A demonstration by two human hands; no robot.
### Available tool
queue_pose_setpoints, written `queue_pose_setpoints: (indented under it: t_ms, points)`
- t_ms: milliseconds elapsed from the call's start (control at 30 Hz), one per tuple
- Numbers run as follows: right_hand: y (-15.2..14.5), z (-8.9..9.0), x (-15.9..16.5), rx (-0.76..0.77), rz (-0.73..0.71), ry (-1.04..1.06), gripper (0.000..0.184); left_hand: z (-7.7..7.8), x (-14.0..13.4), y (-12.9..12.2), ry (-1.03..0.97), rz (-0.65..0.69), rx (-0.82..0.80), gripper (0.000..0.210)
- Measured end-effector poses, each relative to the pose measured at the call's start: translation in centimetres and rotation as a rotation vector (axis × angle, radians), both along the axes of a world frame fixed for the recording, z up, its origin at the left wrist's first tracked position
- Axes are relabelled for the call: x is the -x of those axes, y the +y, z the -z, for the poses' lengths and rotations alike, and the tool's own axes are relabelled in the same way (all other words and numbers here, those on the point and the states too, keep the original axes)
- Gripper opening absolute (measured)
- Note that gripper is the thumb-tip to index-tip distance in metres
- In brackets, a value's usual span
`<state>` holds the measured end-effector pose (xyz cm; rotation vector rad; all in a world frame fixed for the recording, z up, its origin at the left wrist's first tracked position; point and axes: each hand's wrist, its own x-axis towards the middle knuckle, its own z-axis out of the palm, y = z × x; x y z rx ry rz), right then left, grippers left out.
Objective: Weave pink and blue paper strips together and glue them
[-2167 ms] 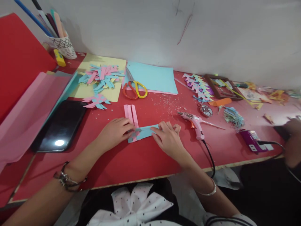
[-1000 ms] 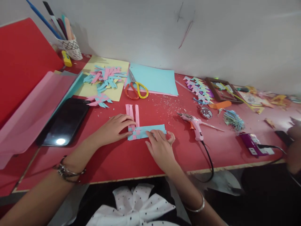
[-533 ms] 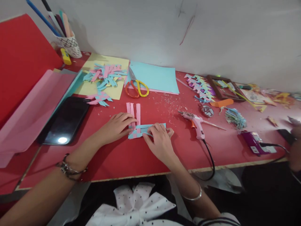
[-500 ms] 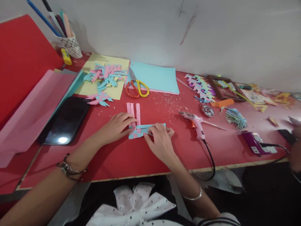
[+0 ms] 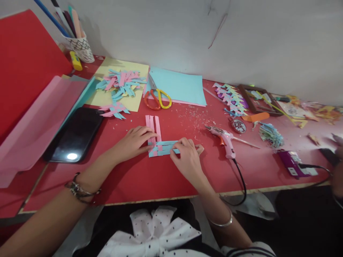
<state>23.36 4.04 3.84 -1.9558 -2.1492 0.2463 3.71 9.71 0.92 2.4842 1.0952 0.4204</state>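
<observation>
On the red table, pink paper strips (image 5: 157, 128) run upward and blue paper strips (image 5: 166, 147) run to the right, woven in a small pink-and-blue check where they cross. My left hand (image 5: 135, 143) rests at the left of this crossing, fingers stretched out and their tips touching the pink strips. At the right part of the blue strips, my right hand (image 5: 187, 154) has thumb and fingers closed on a blue strip. The fingers hide the strips' right ends.
Scissors (image 5: 160, 99) lie beyond the weave, by blue sheets (image 5: 179, 85). Cut strips (image 5: 120, 84) are piled on yellow paper. A phone (image 5: 76, 134) lies left; a pink glue gun (image 5: 226, 141) with a black cord lies right. Another person's hand (image 5: 338, 150) is at the far right.
My right hand has slid slightly right along the blue strips, uncovering more of them beside the check. My left hand stays at the crossing. The view has shifted a little.
</observation>
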Motion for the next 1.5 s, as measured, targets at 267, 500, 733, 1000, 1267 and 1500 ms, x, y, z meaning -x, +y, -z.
queue_pose_setpoints:
  t_ms: [267,500,733,1000,1267,1500]
  points:
    - [-0.1,0.2,0.0,-0.049,-0.004,-0.042,0.015,-0.6,-0.2,-0.4,-0.005,0.073,-0.17,0.034]
    - [-0.2,0.2,0.1,-0.03,-0.008,-0.048,0.012,-0.8,-1.0,-2.0,0.104,0.067,-0.184,0.035]
    - [-0.2,-0.5,-0.3,-0.061,-0.059,-0.103,0.013,-0.7,-1.1,-2.7,0.074,-0.048,-0.098,0.036]
    - [1.5,-1.1,-0.3,0.035,-0.456,-0.022,0.041,-0.1,-1.1,-2.8,-0.016,-0.126,-0.03,0.034]
    - [2.7,-1.2,0.3,0.097,-0.518,-0.019,0.043,0.2,-0.7,-2.6,-0.027,-0.097,-0.03,0.035]
    - [2.8,-0.8,0.0,0.106,-0.528,-0.002,0.039,-0.1,-0.7,-2.5,-0.019,-0.054,-0.013,0.029]
